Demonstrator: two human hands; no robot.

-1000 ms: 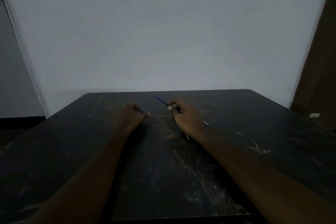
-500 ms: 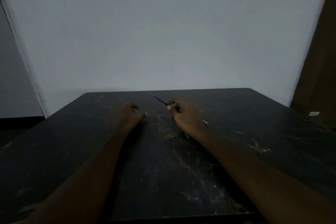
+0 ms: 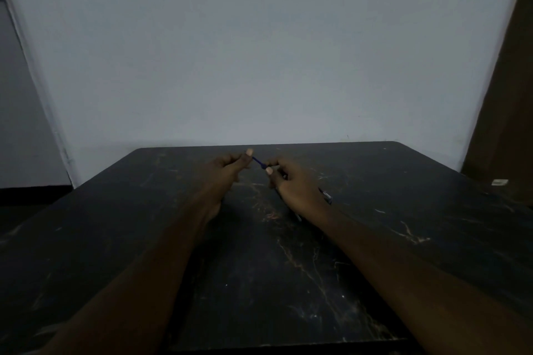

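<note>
Hands are both busy here: the left hand (image 3: pixel 227 170) has its fingers curled in and looks to be pinching the far end of a thin blue refill (image 3: pixel 258 163), while the right hand (image 3: pixel 297 184) pinches the near end between thumb and fingertip. So the refill is strung between the two hands, tilted, up off the dark marble table (image 3: pixel 259 282) below them. On the outer side of the right hand something clear pokes out, probably the pen barrel (image 3: pixel 326 196). I can't tell if it's tucked in the palm or just lying on the table under the hand. What worries me is that the refill is skinny and held only at its tips. If the hands pull or twist at slightly different angles it'll likely bow or kink, or pop out of one pinch and flick away. It's also pretty dim, so lining the tip up with the barrel opening by eye could miss. And if the barrel is loose under that hand, a nudge could send it rolling off.
</note>
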